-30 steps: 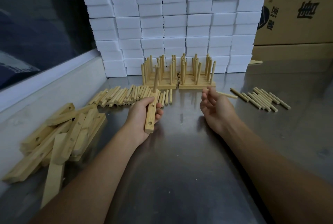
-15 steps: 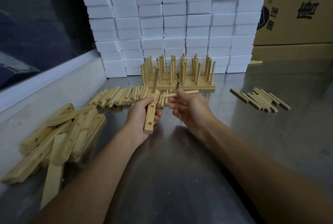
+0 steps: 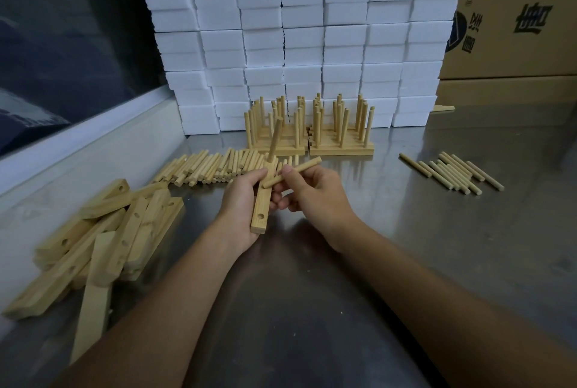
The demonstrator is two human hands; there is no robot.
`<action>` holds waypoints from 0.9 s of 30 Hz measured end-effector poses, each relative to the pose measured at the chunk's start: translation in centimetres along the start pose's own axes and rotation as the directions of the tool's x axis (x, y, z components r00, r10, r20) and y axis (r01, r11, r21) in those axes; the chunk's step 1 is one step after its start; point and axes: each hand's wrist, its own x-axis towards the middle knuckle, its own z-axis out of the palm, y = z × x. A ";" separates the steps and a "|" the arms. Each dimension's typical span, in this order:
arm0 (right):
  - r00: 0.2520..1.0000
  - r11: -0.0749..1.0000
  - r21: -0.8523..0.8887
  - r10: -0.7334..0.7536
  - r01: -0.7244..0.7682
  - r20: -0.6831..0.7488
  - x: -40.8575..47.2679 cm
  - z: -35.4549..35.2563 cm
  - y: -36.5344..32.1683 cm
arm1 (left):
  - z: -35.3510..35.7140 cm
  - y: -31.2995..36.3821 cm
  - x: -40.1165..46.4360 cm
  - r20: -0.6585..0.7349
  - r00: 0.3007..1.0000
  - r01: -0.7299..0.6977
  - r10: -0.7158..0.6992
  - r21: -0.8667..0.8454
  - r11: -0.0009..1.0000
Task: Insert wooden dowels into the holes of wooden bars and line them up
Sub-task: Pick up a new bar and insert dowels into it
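Holding a wooden bar (image 3: 263, 200) in our left hand (image 3: 242, 200), we curl our fingers round its middle, above the middle of the tabletop (image 3: 312, 294). One dowel (image 3: 274, 138) already stands up from the far end of the bar. The hole (image 3: 260, 216) at the near end is empty. Our right hand (image 3: 315, 197) pinches a second dowel (image 3: 292, 171) between thumb and fingers, lying crosswise just over the bar.

We think the dowel is light, stiff and smooth, so it could slip or roll. It is best held near its middle, then pushed straight down into the hole. The bar is hard and looks easy to hold by its long sides.

More loose dowels (image 3: 212, 167) lie in a row toward the far left of the tabletop, and a small bunch of dowels (image 3: 452, 172) lies near the right edge. A pile of bars (image 3: 93, 241) sits at the left edge. Finished bars (image 3: 309, 131) stand lined up at the far edge.
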 end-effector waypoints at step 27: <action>0.925 0.716 -0.638 -0.380 0.282 -0.018 0.1 0.4 -0.2 | 1.5 -0.5 -1.0 -0.142 0.987 0.086 -0.074 0.078 0.993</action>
